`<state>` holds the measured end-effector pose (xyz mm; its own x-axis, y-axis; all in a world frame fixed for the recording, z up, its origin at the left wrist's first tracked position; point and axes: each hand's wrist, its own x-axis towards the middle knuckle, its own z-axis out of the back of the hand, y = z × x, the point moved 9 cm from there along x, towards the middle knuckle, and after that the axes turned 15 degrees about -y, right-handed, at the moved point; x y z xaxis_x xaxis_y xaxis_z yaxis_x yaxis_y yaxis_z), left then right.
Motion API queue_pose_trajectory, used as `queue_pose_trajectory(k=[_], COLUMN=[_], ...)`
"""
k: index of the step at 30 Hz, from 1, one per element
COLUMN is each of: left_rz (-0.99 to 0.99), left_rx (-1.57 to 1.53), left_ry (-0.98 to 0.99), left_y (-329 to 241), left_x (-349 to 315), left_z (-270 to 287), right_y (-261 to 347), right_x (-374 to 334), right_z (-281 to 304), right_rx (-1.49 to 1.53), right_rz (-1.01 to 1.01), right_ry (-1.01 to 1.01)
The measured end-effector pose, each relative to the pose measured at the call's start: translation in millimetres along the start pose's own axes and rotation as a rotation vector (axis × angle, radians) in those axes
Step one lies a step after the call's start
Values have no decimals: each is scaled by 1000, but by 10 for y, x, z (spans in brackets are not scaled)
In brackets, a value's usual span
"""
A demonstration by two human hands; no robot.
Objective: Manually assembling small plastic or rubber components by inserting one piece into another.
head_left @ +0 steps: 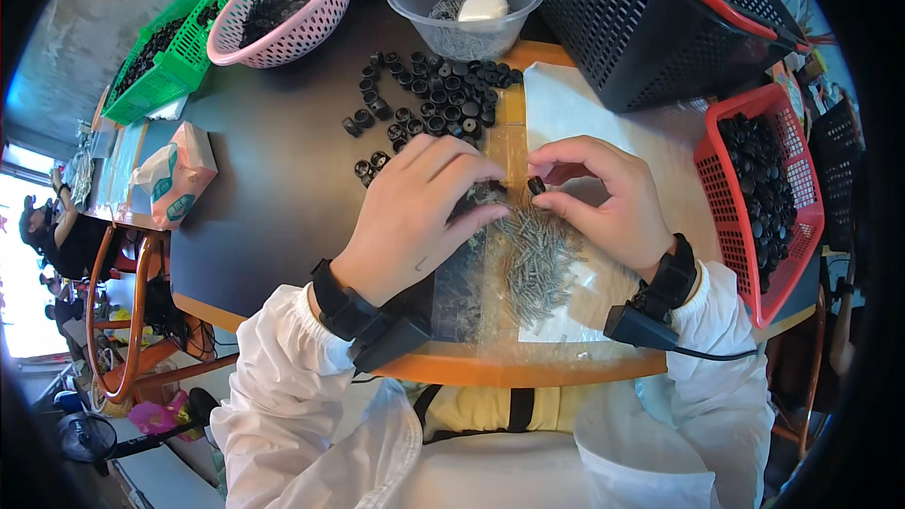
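My right hand (603,196) pinches a small round black plastic part (536,186) between thumb and fingers, just above the far end of a pile of metal screws (539,269). Facing it, my left hand (415,212) hovers with its thumb and index finger apart; no object shows between their tips. Small clear or greyish bits lie behind that gap, too blurred to name. Beyond my left hand, many black round parts (434,99) are spread on the dark table, some showing hollow insides.
A pink basket (222,38) and a green basket (193,61) of black pieces stand far left, near a tissue pack (189,174). A clear bowl (401,0) holds screws and a white block. A black crate (603,28) and a red basket (754,273) border the right.
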<state>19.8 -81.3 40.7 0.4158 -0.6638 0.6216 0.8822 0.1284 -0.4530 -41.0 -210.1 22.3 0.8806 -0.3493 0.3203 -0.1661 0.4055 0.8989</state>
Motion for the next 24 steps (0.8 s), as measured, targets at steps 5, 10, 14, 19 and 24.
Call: queue_pose_trajectory(k=[5,10,14,19,24], left_rz=[135,354,505,549,567], left_rx=[-134,-336,-410,-436,-464], left_ry=[-77,-21,-147,-109,-71], left_y=[32,137,302,374,303], left_x=[8,-81,-67,-106,-97], left_z=[29,-121,14,33,24], right_y=[34,313,414,140,101], right_x=[-8,-69,-45,-29,-9], right_z=[0,-47,33,25,48], right_rx=[45,-181,-315,-509,-510], right_rz=[58,359,449,432,377], right_ry=[-46,-66,-179,-83,-40])
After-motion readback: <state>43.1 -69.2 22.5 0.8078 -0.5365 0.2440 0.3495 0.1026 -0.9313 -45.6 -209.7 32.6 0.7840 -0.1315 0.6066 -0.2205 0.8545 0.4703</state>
